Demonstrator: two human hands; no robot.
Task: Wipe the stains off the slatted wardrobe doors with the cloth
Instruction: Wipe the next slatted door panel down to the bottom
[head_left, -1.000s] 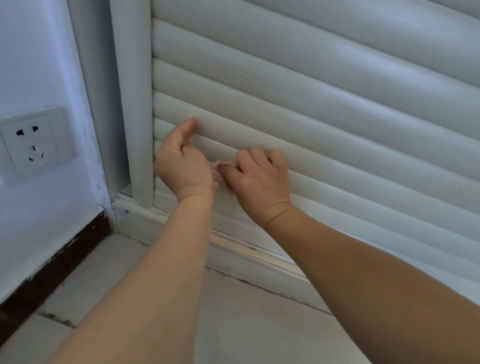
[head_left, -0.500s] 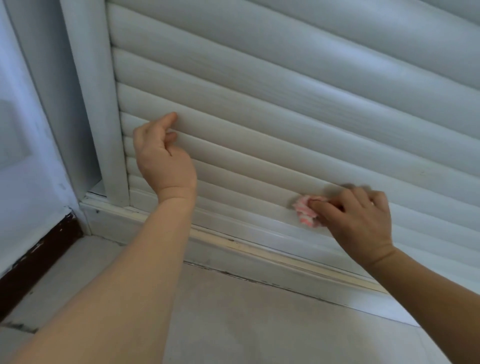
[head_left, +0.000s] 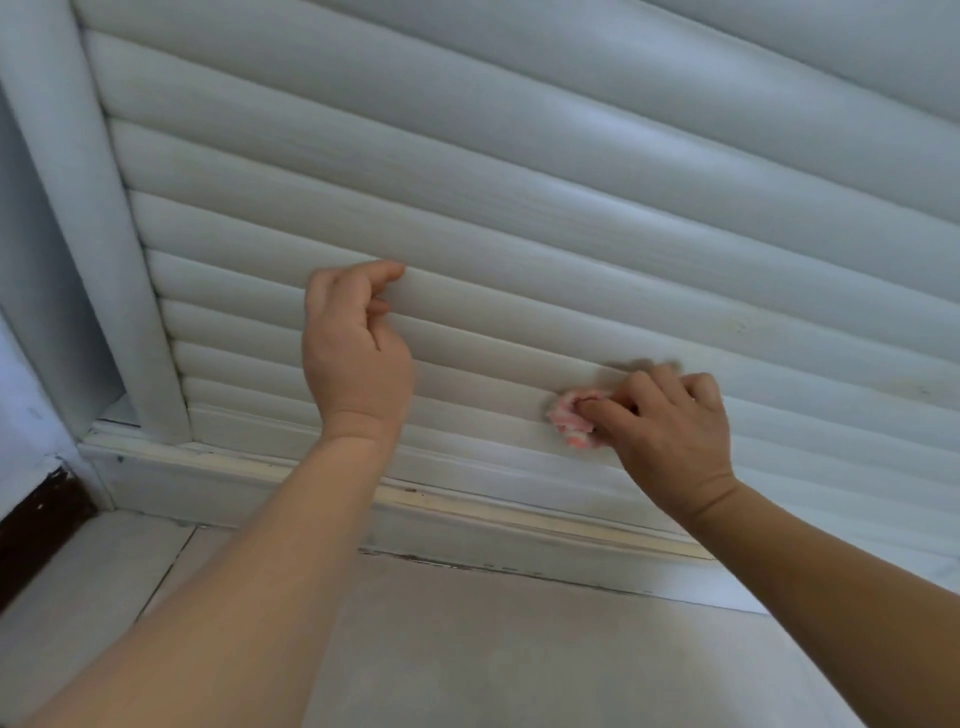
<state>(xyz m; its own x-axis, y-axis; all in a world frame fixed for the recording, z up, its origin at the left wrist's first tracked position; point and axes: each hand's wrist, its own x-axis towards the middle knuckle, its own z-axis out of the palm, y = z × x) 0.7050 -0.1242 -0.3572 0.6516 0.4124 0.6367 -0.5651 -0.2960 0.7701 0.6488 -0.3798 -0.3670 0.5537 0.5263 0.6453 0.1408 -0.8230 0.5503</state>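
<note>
- While the right hand (head_left: 670, 431) pinches a small wad of pink cloth (head_left: 571, 422) between thumb and curled fingers, it presses that cloth against one of the lowest slats of the door (head_left: 519, 171).
- Only part of the cloth shows, poking out to the left of the thumb; the rest is hidden under the fingers.
- Its knuckles are raised and the fingertips point at the slats, with a soft grey shadow on the slat just above them.
- Well apart to the left, the left hand (head_left: 356, 358) holds nothing. Its fingers are loosely curled, the forefinger tip touching a slat higher than the one being wiped, and the thumb tucked just below that finger.
- Both forearms are bare and reach in from the bottom edge, the left from the lower left, the right from the lower right.
- Slats run across the whole door, white and rounded, tilting down to the right in this head view. Faint yellowish marks (head_left: 737, 325) show on a slat above and right of the right hand, and a dim smudge (head_left: 924, 389) sits further right.
- A white upright frame (head_left: 98, 234) bounds the slats on the left.
- Below the slats lies a white sill (head_left: 249, 486) with a yellowed strip and dark specks along it.
- Pale grey floor (head_left: 493, 649) fills the foreground, with a dark crack where it meets the sill.
- At far left a dark brown skirting (head_left: 36, 525) runs along the foot of a pale wall (head_left: 21, 405).
</note>
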